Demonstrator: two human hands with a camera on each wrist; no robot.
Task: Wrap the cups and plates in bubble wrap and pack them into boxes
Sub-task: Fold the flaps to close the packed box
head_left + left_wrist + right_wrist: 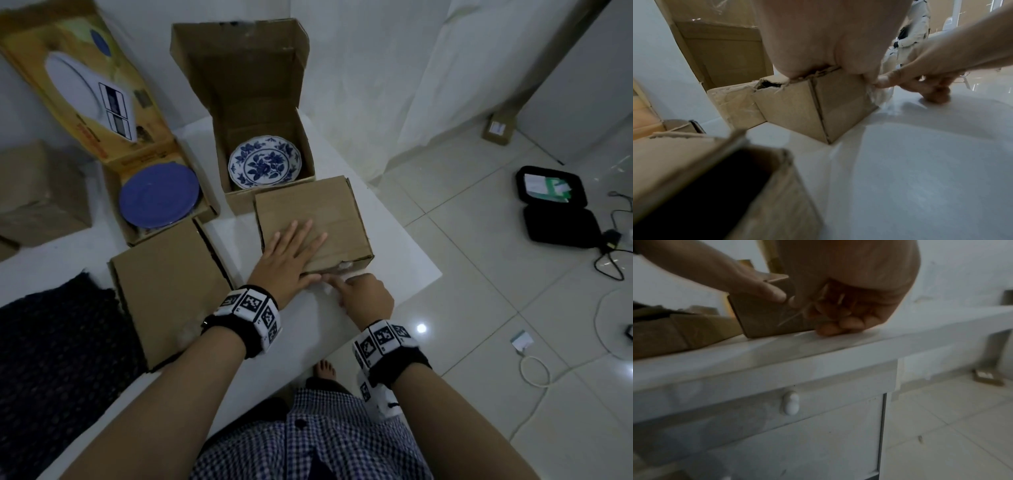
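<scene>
My left hand [290, 255] lies flat, fingers straight, on the lid of the closed box [317, 219]. My right hand [364, 297] sits at that box's near edge, fingers curled, forefinger pushing at a scrap of bubble wrap [343, 265] poking from the lid gap. Behind the closed box an open box [260, 137] holds a blue-flowered plate [264, 161]; left of it another box holds a blue plate [158, 196], all on the white bench [394, 260]

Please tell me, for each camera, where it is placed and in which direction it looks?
Head: on the head, looking down at the table; both forearms, left hand, right hand.
Left wrist: under the left hand, along the closed box; palm, right hand opposite.
Right wrist: at the table edge, facing the box; curled fingers.
Shared: box, both hands.
</scene>
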